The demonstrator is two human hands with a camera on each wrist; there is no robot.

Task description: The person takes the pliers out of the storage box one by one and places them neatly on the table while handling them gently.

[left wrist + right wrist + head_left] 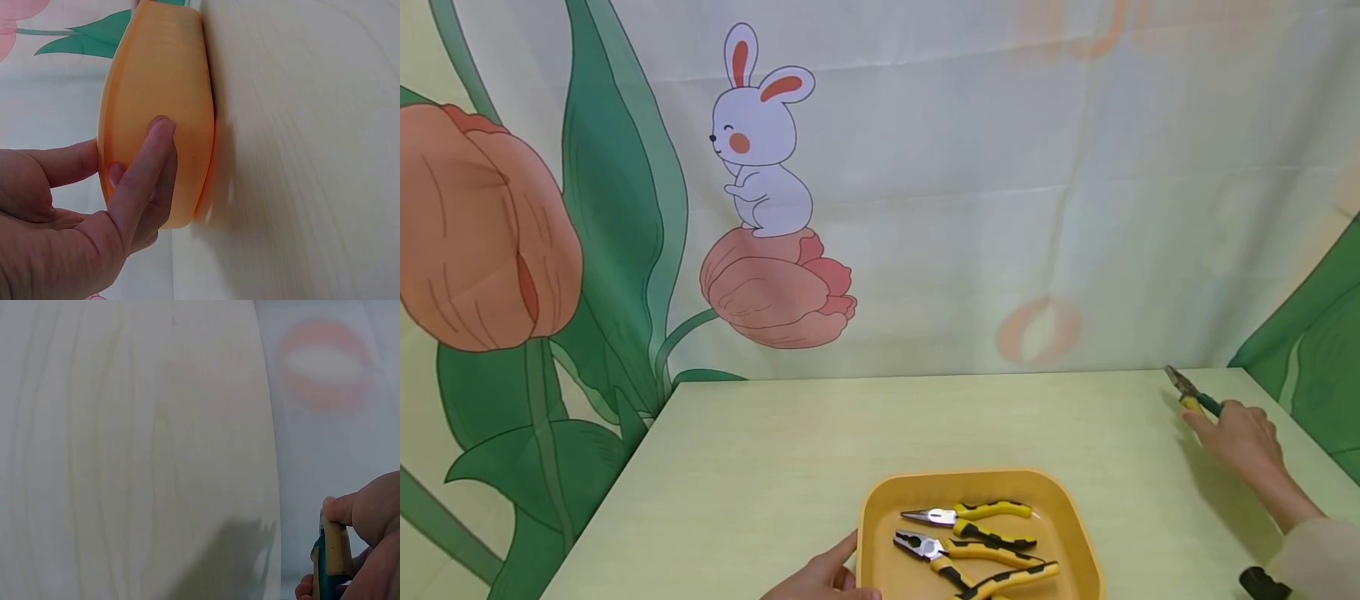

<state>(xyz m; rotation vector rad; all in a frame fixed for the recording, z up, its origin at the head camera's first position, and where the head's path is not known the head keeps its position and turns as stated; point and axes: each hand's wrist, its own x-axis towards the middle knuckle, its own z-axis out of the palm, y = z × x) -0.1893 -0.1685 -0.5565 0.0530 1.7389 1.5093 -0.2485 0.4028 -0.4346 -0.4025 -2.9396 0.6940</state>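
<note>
My left hand (823, 575) grips the left side of a yellow tray (1078, 533), thumb at the rim and fingers against the outer wall (169, 69). Inside the tray lie long-nose pliers (943, 517) and, nearer me, combination pliers (928, 547), both with yellow-and-black handles. Another yellow-and-black handle (1015, 578) shows in front of them, its tool cut off by the frame. Toward the far right corner of the table, my right hand (1243, 437) holds pliers (1189, 390) with yellow-and-green handles above the surface, jaws pointing away. The right wrist view shows only their handles (334, 550).
The pale wooden table (790, 442) ends at a printed cloth backdrop (940, 208) with a rabbit and tulips. Green cloth (1322, 367) borders its right side. A black object (1262, 583) sits beneath the right sleeve, its kind unclear.
</note>
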